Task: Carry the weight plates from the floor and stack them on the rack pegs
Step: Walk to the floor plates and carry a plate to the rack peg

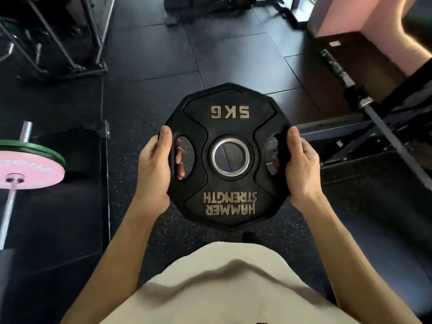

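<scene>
A black 5 kg weight plate (230, 127) with a steel centre ring and two grip slots is held flat in front of my chest, above the dark rubber floor. My left hand (155, 167) grips its left edge, thumb on top and fingers curled up through the left slot. My right hand (301, 164) grips the right edge the same way, fingers showing through the right slot. The lettering reads upside down to me. No rack peg is clearly in view.
A pink plate (28, 171) over a green plate (50, 152) sits on a barbell (9, 206) at the left. Another barbell (383, 127) slants across a dark frame at the right. A metal rack base (70, 61) stands at the back left, a pink box (346, 17) back right.
</scene>
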A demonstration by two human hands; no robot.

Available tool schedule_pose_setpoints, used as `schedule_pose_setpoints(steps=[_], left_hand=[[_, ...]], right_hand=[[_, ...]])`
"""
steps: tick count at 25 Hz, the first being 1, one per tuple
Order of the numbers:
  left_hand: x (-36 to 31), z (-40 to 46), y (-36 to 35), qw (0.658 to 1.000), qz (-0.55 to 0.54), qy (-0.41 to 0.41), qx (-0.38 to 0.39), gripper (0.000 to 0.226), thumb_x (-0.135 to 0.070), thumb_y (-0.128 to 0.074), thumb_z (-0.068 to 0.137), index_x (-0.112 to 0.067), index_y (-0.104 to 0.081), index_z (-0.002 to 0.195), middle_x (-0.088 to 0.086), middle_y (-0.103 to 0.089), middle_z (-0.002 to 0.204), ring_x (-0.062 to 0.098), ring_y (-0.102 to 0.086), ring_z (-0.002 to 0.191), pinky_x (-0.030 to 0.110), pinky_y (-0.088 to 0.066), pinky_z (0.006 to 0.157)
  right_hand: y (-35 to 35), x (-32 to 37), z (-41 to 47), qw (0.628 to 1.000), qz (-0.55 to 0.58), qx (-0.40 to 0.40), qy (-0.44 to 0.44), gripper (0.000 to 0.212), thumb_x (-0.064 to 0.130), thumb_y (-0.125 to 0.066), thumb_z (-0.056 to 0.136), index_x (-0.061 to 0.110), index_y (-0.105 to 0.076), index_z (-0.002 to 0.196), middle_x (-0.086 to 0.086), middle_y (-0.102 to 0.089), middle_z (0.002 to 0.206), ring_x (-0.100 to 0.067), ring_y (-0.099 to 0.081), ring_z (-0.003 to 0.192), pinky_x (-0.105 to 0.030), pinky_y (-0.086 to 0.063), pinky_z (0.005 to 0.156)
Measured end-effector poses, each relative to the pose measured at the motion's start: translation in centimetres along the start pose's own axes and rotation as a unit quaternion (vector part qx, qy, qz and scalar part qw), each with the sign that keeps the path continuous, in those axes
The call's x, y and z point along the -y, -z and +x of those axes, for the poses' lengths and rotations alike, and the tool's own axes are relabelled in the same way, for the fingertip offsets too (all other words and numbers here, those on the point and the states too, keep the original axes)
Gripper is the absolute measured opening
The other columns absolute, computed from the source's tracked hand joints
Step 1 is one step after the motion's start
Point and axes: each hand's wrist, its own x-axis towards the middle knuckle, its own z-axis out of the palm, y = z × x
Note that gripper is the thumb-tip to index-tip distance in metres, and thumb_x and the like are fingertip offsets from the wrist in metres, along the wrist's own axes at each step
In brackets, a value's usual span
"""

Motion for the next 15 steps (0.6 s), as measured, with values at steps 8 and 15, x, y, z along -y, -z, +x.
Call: schedule_pose_setpoints(steps=[8,15], left_hand=[[-2.4,15.0,3.8,1.000,-0.010,-0.005,-0.015,0.040,-0.043,-0.044,0.101,-0.006,-0.055,0.092,0.001,-0.049,0.063,0.014,-0.042,0.045,0.025,-0.035,0.043],[-6.1,32.5,3.1,0.999,-0.010,-0.011,-0.031,0.040,-0.044,-0.044,0.100,-0.007,-0.055,0.092,0.000,-0.049,0.063,0.014,-0.042,0.046,0.023,-0.036,0.043]], right_hand=[[-11.9,1.8,10.9,1.000,-0.005,0.009,0.008,0.044,0.056,-0.050,0.095,0.023,-0.058,0.067,0.008,-0.056,0.059,-0.012,-0.051,0.058,-0.033,-0.042,0.060],[-21.6,5.3,26.3,0.999,-0.010,0.022,0.024,0.042,0.050,-0.047,0.098,0.018,-0.057,0.073,0.009,-0.057,0.056,-0.006,-0.052,0.054,-0.026,-0.044,0.054]])
